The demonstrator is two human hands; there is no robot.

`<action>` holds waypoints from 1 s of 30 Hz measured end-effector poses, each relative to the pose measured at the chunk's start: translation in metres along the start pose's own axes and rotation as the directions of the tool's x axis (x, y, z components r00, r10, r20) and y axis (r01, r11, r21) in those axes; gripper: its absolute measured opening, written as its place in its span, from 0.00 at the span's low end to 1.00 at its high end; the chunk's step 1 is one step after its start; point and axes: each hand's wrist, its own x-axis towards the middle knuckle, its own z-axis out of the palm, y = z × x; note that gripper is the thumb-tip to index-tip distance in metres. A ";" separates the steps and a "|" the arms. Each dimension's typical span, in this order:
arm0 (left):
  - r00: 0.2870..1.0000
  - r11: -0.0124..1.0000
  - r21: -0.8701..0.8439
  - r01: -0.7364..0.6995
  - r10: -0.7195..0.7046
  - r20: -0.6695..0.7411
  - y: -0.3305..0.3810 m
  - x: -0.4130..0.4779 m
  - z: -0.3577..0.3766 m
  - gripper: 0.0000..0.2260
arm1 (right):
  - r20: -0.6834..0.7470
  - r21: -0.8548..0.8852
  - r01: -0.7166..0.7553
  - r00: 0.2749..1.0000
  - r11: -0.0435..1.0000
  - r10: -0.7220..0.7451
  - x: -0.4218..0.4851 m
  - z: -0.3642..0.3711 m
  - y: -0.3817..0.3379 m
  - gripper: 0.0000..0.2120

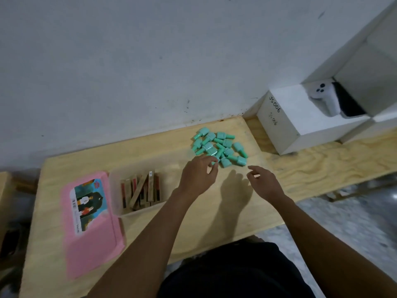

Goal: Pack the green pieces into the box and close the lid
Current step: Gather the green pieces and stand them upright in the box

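A pile of several green pieces [219, 147] lies on the wooden table [214, 211] near the wall. My left hand [197, 175] reaches the pile's near edge, and its thumb and forefinger pinch a green piece [213, 163] that is mostly hidden by the fingers. My right hand [265, 182] hovers just right of it, below the pile, with fingers loosely apart and nothing in them. The translucent box [137, 188] stands left of my left hand and holds several brown and red sticks. Its pink lid [92, 244], with a picture label, lies flat to the left of the box.
A white block marked "JS006" [283, 119] stands at the right end of the table, with more white blocks and a white device [324, 97] behind it. The wall runs along the far edge. A grey floor shows at the right.
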 end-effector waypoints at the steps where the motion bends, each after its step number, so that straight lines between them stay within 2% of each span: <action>1: 0.999 0.999 0.035 0.008 -0.010 0.044 0.001 0.011 0.007 0.11 | 0.008 -0.015 -0.010 1.000 1.000 0.011 0.005 -0.004 0.003 0.16; 6: 0.989 0.963 0.266 0.027 -0.065 0.134 -0.013 0.052 0.035 0.13 | 0.041 -0.166 0.033 0.999 0.986 -0.027 0.027 -0.016 0.008 0.16; 9: 0.976 0.923 0.381 0.060 -0.135 0.173 -0.020 0.069 0.050 0.14 | 0.071 -0.301 0.121 0.992 0.946 -0.105 0.044 -0.019 0.005 0.18; 13: 0.966 0.858 0.495 0.136 -0.226 0.127 -0.022 0.086 0.064 0.15 | 0.168 -0.363 0.217 0.972 0.906 -0.166 0.071 -0.015 -0.009 0.20; 15: 0.963 0.848 0.507 0.153 -0.244 0.117 -0.021 0.093 0.069 0.14 | 0.193 -0.432 0.244 0.965 0.868 -0.176 0.082 -0.010 -0.015 0.20; 18: 0.947 0.879 0.425 0.216 -0.295 0.129 -0.020 0.100 0.075 0.12 | 0.206 -0.581 0.358 0.933 0.731 -0.294 0.095 -0.002 -0.018 0.20; 22: 0.940 0.886 0.401 0.234 -0.311 0.138 -0.017 0.105 0.080 0.12 | 0.257 -0.628 0.445 0.893 0.638 -0.370 0.098 0.001 -0.020 0.18; 26: 0.942 0.893 0.386 0.231 -0.305 0.142 -0.015 0.107 0.082 0.13 | 0.284 -0.554 0.463 0.886 0.692 -0.365 0.095 -0.002 -0.024 0.20; 28: 0.937 0.903 0.341 0.261 -0.322 0.135 -0.014 0.107 0.080 0.12 | 0.257 -0.458 0.397 0.916 0.795 -0.309 0.094 -0.004 -0.026 0.18; 30: 0.934 0.912 0.278 0.301 -0.341 0.105 -0.012 0.105 0.076 0.11 | 0.261 -0.256 0.302 0.936 0.918 -0.235 0.092 -0.007 -0.027 0.16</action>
